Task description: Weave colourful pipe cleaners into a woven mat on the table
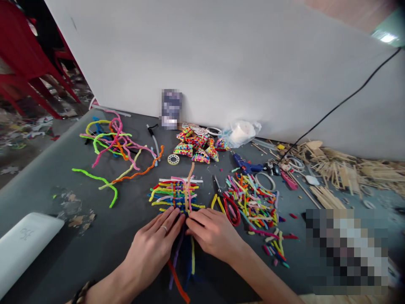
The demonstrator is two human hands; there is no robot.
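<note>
A woven grid of coloured pipe cleaners [180, 194] lies on the dark table at the middle, with long purple, orange, blue and yellow ends trailing below it. My left hand [158, 234], with a ring on one finger, presses on its lower left edge, fingers together. Close beside it, my right hand [210, 232] has its fingers bent at the lower right edge of the weave; the fingertips are partly hidden, and they hold a strand too small to name. Scissors [218, 194] with red and yellow handles lie just right of the weave.
Loose pipe cleaners [117, 143] lie at the left, beyond a white case [28, 245]. Small woven pieces [196, 145] sit behind the weave. Cut pieces [253, 198], a blue glue gun [247, 164] and wooden sticks [335, 169] are on the right.
</note>
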